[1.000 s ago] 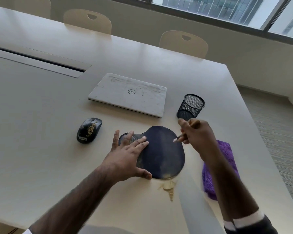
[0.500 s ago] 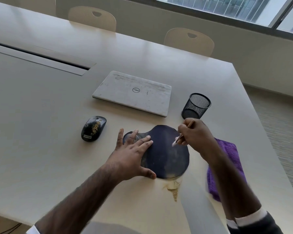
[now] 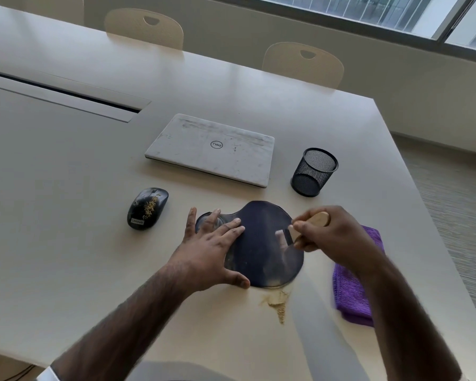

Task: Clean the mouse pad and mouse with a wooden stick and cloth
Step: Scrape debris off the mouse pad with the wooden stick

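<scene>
Your left hand [image 3: 212, 251] lies flat with its fingers spread on the left part of the dark blue, rounded mouse pad [image 3: 261, 259] at the centre of the frame. It presses the pad down without gripping it. Your right hand [image 3: 333, 237] is curled round the flat, pale wooden stick [image 3: 319, 218]. The stick's rounded end shows above your knuckles, and its working tip is blurred over the right half of the pad.

Keep that flat palm firm so the pad doesn't creep on the beige table [image 3: 66, 215]. Hold the stick at a low angle and draw it toward the lower edge of the pad, where tan crumbs [image 3: 276, 301] already lie just off it. Use short strokes so the grit isn't flicked toward the folded purple cloth [image 3: 349, 295], which lies under your right forearm at centre right. The black computer mouse [image 3: 147, 208], left of the pad, has yellow grit on its back and looks untouched; I judge it comes next.

Compared with half a second ago, the stick's tip has moved from the pad's upper right rim down toward its middle right. Your left hand has stayed where it was, and the crumb pile looks unchanged.
</scene>
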`<action>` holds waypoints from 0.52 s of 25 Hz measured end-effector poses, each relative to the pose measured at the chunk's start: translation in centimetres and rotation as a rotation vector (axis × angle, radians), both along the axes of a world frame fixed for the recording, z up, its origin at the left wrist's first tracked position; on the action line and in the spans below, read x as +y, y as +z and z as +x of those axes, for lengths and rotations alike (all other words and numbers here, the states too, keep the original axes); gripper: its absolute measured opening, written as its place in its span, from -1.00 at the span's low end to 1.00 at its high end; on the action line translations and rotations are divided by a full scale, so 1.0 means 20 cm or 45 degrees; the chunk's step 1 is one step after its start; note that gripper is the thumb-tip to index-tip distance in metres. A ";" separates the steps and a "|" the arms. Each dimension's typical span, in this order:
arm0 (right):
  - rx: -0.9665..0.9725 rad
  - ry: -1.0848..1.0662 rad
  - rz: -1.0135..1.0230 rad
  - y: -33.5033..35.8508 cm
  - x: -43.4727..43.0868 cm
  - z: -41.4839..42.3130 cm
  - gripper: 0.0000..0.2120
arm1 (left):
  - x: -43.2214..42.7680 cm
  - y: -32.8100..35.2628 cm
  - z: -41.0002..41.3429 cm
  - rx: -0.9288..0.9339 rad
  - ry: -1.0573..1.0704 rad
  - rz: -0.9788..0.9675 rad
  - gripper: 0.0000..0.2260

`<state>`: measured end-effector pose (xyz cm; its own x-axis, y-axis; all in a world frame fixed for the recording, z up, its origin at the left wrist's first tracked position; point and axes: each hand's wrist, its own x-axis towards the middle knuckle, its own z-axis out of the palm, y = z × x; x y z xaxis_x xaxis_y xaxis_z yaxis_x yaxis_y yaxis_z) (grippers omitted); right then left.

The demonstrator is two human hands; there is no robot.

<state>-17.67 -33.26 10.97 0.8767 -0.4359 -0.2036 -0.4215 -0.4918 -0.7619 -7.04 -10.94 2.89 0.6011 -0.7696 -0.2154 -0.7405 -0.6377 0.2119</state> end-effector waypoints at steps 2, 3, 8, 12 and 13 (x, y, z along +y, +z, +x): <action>-0.071 -0.064 -0.035 0.00 0.00 0.03 -0.93 | 0.00 0.00 0.00 -0.001 -0.001 0.004 0.02; -0.066 -0.053 -0.037 -0.01 0.01 0.05 -0.95 | 0.00 0.01 0.00 -0.001 -0.003 0.009 0.01; 0.116 0.207 -0.018 0.03 0.04 0.02 -0.97 | 0.00 0.01 0.00 0.004 -0.001 0.019 0.01; -0.045 0.024 -0.114 0.02 0.04 0.02 -0.93 | -0.01 0.01 0.00 0.005 0.000 0.008 0.01; 0.010 0.076 -0.118 0.01 0.06 0.00 -0.93 | -0.01 0.01 0.00 0.001 0.000 0.008 0.02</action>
